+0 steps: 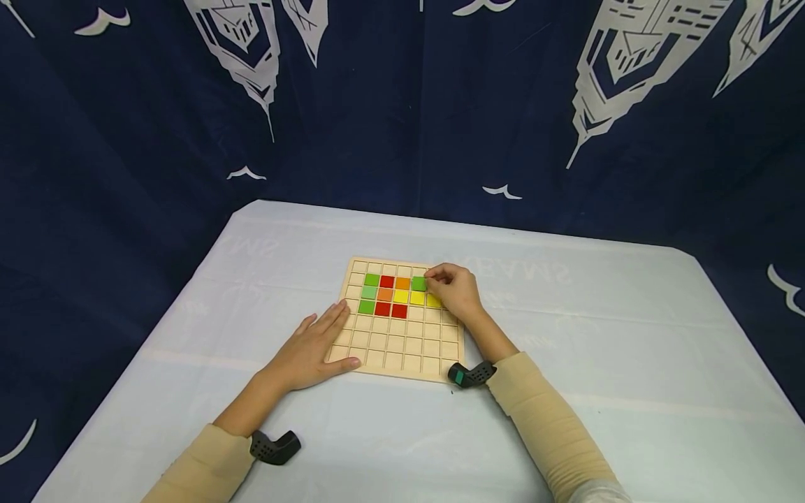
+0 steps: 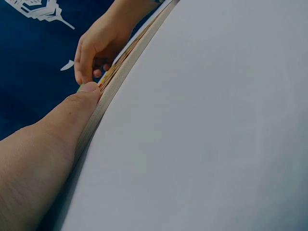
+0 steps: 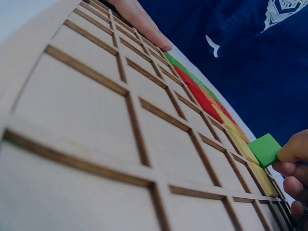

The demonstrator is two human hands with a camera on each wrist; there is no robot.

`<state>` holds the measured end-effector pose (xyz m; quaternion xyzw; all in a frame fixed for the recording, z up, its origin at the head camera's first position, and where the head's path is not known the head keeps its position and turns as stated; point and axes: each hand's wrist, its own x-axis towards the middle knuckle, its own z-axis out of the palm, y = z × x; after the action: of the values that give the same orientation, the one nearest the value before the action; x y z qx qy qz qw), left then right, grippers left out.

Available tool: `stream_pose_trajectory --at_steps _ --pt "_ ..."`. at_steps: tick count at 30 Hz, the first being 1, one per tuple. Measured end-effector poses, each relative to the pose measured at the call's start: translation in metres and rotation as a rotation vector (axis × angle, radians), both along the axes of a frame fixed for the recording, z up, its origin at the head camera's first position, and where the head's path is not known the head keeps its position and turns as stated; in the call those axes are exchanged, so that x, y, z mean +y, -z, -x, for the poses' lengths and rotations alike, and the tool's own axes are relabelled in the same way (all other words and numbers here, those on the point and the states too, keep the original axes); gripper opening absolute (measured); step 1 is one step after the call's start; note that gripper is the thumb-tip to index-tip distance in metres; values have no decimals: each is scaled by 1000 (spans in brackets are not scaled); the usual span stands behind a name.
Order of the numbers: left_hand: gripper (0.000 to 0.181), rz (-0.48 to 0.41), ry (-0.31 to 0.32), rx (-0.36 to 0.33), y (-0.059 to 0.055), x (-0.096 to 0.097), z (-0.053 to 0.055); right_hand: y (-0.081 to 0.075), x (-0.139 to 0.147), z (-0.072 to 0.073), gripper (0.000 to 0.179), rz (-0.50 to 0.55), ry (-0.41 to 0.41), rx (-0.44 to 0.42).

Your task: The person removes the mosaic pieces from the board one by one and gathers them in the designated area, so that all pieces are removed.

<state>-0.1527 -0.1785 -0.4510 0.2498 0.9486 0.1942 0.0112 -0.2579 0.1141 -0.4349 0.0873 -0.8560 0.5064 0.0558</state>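
Note:
A light wooden grid board (image 1: 395,360) lies on the white table, with coloured square tiles in its upper cells. Thumb and fingers of my right hand (image 1: 458,290) pinch a green tile (image 3: 265,149) at the board's upper right. In the right wrist view that tile is tilted just above the yellow tiles (image 3: 262,180). My left hand (image 1: 311,353) rests spread on the board's left side, its thumb over the front left corner. Red tiles (image 1: 382,308), an orange tile (image 1: 402,283) and a light green tile (image 1: 369,292) sit in neighbouring cells. Fingers partly cover the rightmost yellow tile.
The white table (image 1: 566,314) extends around the board on every side. Behind it hangs a dark blue cloth (image 1: 402,126) with white prints. Black wrist devices are worn on the left (image 1: 275,448) and right (image 1: 472,375) forearms.

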Motion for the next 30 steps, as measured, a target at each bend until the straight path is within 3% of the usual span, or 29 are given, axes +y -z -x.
stream_pose_trajectory --at_steps 30 --pt "97 -8 -9 -10 0 2 0 -4 27 -12 11 4 58 -33"
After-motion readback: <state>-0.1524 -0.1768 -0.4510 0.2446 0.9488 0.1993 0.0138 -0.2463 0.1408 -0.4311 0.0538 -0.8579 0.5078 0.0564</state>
